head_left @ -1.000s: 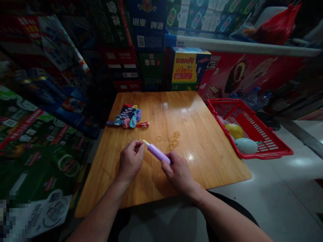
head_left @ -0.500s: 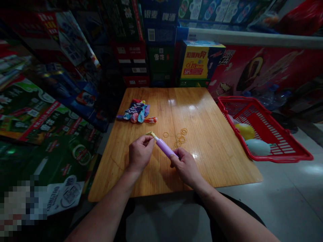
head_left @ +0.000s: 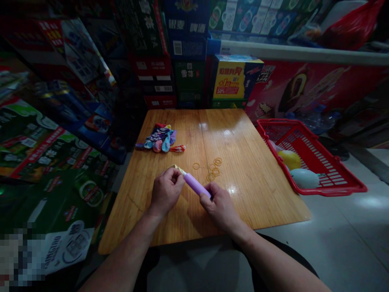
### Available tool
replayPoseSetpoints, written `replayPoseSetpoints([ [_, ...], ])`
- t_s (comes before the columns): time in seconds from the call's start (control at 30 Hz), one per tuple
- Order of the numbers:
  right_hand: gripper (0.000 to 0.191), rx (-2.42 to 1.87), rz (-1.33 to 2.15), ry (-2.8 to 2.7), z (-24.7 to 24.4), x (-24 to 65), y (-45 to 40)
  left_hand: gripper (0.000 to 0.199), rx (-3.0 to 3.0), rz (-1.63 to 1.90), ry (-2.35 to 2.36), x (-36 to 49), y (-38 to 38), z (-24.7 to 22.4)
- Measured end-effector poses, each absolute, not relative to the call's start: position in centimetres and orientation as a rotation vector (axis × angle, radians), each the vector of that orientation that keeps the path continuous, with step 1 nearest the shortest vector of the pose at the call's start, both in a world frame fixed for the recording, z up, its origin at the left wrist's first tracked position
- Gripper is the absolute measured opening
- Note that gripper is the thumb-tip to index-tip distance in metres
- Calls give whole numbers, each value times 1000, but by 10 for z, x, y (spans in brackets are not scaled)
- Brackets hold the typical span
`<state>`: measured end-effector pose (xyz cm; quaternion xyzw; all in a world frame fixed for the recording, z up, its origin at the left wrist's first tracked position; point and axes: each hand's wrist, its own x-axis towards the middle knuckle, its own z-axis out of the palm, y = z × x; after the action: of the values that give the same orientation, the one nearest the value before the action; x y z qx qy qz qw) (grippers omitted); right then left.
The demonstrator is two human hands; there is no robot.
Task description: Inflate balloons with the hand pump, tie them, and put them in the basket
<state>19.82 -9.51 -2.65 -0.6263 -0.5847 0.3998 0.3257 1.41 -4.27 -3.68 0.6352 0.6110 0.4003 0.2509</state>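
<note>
Over table (head_left: 258, 182) | left hand (head_left: 165, 190) — curled, pinching yellow balloon (head_left: 180, 168) | right hand (head_left: 219, 205) — clasping purple pump (head_left: 196, 185)

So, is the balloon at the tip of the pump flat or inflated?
Flat, it seems: what shows of the balloon, from left hand to pump, is a thin strip.

The tube (head_left: 196, 185) is lilac, the held balloon (head_left: 180, 169) pale yellow (another balloon (head_left: 178, 149) is streaked orange and white).
</note>
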Motion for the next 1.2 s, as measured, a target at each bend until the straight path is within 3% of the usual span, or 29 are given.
replayPoseSetpoints([
  [0.13,24,-1602,1245,-1363,-28,201,-94,17,1588,1078,1599,17,-46,-40],
  [0.33,19,-1602,1200,-1359,-29,201,-89,22,566,1126,1135,18,-38,-45],
  [0.47,21,-1568,1227,-1355,-32,199,-88,21,214,1119,867,16,-33,-47],
  [0.9,21,-1303,1698,-954,-41,203,-86,22,379,1168,780,10,-36,-46],
  [1.07,20,-1273,1702,-976,-37,210,-85,23,544,1109,830,7,-36,-44],
  [1.2,20,-1389,1477,-1209,-36,214,-83,29,541,1167,869,8,-35,-47],
])
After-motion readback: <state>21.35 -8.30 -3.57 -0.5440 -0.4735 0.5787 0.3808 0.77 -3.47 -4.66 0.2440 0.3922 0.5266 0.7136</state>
